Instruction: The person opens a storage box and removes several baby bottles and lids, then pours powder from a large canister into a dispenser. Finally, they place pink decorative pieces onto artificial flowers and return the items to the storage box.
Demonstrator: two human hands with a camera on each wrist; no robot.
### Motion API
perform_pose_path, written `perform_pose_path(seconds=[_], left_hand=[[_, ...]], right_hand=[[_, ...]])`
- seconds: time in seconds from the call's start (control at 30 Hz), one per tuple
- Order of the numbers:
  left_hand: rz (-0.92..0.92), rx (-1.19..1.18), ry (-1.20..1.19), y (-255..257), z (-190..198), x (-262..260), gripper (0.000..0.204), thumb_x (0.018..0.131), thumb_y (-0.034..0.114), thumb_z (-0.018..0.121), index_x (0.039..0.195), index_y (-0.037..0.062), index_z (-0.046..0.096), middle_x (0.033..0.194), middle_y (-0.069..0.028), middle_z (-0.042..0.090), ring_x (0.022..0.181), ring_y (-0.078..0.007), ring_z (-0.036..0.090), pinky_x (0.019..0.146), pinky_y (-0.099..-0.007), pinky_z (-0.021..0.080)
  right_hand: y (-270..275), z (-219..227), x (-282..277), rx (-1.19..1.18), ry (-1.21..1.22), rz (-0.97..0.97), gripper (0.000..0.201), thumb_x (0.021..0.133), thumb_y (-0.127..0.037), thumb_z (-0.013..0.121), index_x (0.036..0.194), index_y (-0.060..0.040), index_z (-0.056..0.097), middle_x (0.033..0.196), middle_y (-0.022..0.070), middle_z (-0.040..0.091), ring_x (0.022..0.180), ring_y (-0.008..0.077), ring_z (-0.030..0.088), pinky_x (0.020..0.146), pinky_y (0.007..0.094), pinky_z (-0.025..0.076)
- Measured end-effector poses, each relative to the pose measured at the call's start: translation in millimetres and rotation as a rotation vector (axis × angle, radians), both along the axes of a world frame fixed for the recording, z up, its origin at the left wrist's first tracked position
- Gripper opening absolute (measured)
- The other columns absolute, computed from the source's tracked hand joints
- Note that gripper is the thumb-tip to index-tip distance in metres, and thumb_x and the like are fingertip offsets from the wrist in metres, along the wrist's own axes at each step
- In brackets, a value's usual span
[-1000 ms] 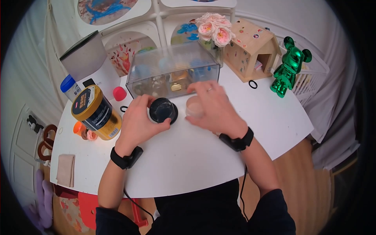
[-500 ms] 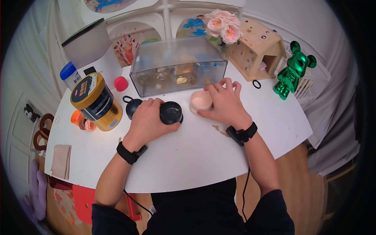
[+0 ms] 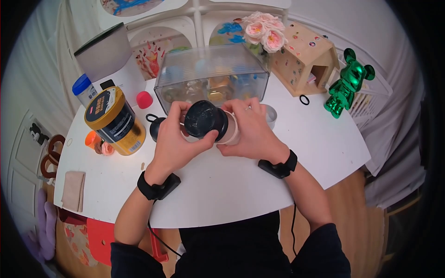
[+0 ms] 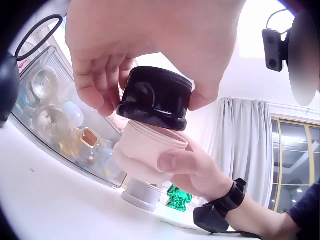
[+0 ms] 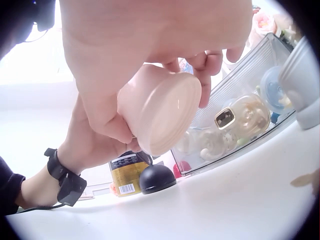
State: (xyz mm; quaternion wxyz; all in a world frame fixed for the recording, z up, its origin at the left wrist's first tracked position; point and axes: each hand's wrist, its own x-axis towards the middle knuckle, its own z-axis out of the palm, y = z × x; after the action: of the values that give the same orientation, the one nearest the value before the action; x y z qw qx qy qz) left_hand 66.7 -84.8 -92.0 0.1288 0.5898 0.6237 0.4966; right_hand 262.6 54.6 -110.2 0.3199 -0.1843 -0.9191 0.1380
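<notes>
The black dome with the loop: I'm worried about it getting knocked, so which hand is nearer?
Left. The left hand is just right of the black dome, gripping the black cup; the right hand is farther right, gripping the pink cup.

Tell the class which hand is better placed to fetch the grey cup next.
Probably the right hand, nearer the grey cup, though it must first release the pink cup. The left hand grips the black cup farther away.

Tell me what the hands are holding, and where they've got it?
The left hand holds the black cup by its sides; the right hand holds the pink cup by its sides.
</notes>
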Motion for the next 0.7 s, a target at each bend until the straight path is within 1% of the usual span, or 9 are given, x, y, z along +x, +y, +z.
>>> perform_pose_path(seconds=[0.1, 0.2, 0.3, 0.4, 0.5, 0.53, 0.63, 0.67, 0.7], left_hand=[[0.001, -0.006, -0.102, 1.5, -3.3, -3.2, 0.058, 0.089, 0.023, 0.092, 0.130, 0.0035, 0.056, 0.119, -0.0085, 0.071, 0.108, -0.0133, 0.069, 0.095, -0.0306, 0.055], [-0.048, 0.024, -0.263, 5.7, -12.9, -7.5, 0.059, 0.089, 0.025, 0.092, 0.130, 0.0035, 0.057, 0.121, -0.0080, 0.071, 0.106, -0.0135, 0.070, 0.091, -0.0302, 0.057], [0.054, -0.040, -0.110, 3.8, -12.2, -11.5, 0.060, 0.089, 0.027, 0.093, 0.129, 0.0027, 0.056, 0.117, -0.0098, 0.073, 0.100, -0.0126, 0.071, 0.085, -0.0294, 0.059], [0.231, -0.002, 0.143, 4.1, -12.1, -12.2, 0.063, 0.086, 0.032, 0.094, 0.127, 0.0018, 0.057, 0.108, -0.0138, 0.075, 0.092, -0.0178, 0.074, 0.081, -0.0329, 0.060], [0.284, -0.101, 0.230, 5.9, -18.9, -11.5, 0.067, 0.081, 0.039, 0.094, 0.123, 0.0012, 0.058, 0.101, -0.0175, 0.076, 0.090, -0.0264, 0.076, 0.082, -0.0369, 0.060], [0.286, -0.193, 0.249, 5.4, -15.3, -8.3, 0.069, 0.077, 0.042, 0.093, 0.122, 0.0006, 0.060, 0.102, -0.0205, 0.076, 0.091, -0.0343, 0.076, 0.084, -0.0413, 0.060], [0.217, -0.243, 0.358, 5.5, -22.8, -6.5, 0.070, 0.076, 0.042, 0.093, 0.121, -0.0010, 0.062, 0.104, -0.0219, 0.077, 0.092, -0.0367, 0.076, 0.085, -0.0428, 0.060], [0.203, -0.310, 0.365, 3.3, -18.3, -3.3, 0.070, 0.075, 0.042, 0.092, 0.121, -0.0022, 0.064, 0.107, -0.0234, 0.077, 0.099, -0.0387, 0.075, 0.088, -0.0447, 0.059], [0.208, -0.319, 0.395, 3.2, -19.6, -3.7, 0.069, 0.075, 0.042, 0.092, 0.121, -0.0024, 0.065, 0.108, -0.0235, 0.077, 0.102, -0.0388, 0.074, 0.090, -0.0450, 0.058]], right_hand=[[-4.5, -2.0, -1.9, 0.028, 0.038, -0.003, 0.083, 0.064, -0.040, 0.097, 0.134, -0.0104, 0.063, 0.127, 0.0104, 0.069, 0.122, 0.0377, 0.050, 0.107, 0.0497, 0.034], [-6.6, -3.3, -2.9, 0.048, 0.067, -0.018, 0.081, 0.065, -0.043, 0.097, 0.133, -0.0106, 0.066, 0.124, 0.0112, 0.070, 0.122, 0.0372, 0.050, 0.106, 0.0491, 0.034], [-3.7, -7.2, -1.9, 0.112, 0.001, -0.051, 0.079, 0.067, -0.046, 0.095, 0.132, -0.0105, 0.069, 0.120, 0.0115, 0.072, 0.122, 0.0362, 0.051, 0.105, 0.0489, 0.034], [1.5, -10.0, 0.9, 0.140, -0.038, -0.088, 0.077, 0.069, -0.049, 0.094, 0.132, -0.0103, 0.071, 0.115, 0.0115, 0.074, 0.122, 0.0353, 0.052, 0.104, 0.0487, 0.034], [9.2, -9.0, 3.8, 0.128, -0.010, -0.171, 0.077, 0.070, -0.050, 0.094, 0.132, -0.0104, 0.071, 0.111, 0.0116, 0.075, 0.123, 0.0347, 0.053, 0.104, 0.0482, 0.033], [12.2, -8.8, 4.5, 0.122, 0.004, -0.204, 0.077, 0.070, -0.050, 0.094, 0.132, -0.0104, 0.071, 0.110, 0.0117, 0.076, 0.123, 0.0345, 0.053, 0.104, 0.0481, 0.033], [22.6, -9.6, 8.3, 0.032, -0.028, -0.239, 0.077, 0.070, -0.050, 0.094, 0.132, -0.0105, 0.071, 0.108, 0.0111, 0.075, 0.126, 0.0348, 0.052, 0.105, 0.0485, 0.033], [22.1, -9.2, 9.0, 0.013, -0.040, -0.223, 0.076, 0.070, -0.050, 0.094, 0.131, -0.0099, 0.072, 0.110, 0.0113, 0.075, 0.126, 0.0350, 0.051, 0.105, 0.0488, 0.032], [21.3, -8.0, 9.9, -0.007, -0.052, -0.207, 0.075, 0.071, -0.051, 0.093, 0.130, -0.0094, 0.073, 0.111, 0.0116, 0.074, 0.127, 0.0352, 0.050, 0.105, 0.0491, 0.032]])
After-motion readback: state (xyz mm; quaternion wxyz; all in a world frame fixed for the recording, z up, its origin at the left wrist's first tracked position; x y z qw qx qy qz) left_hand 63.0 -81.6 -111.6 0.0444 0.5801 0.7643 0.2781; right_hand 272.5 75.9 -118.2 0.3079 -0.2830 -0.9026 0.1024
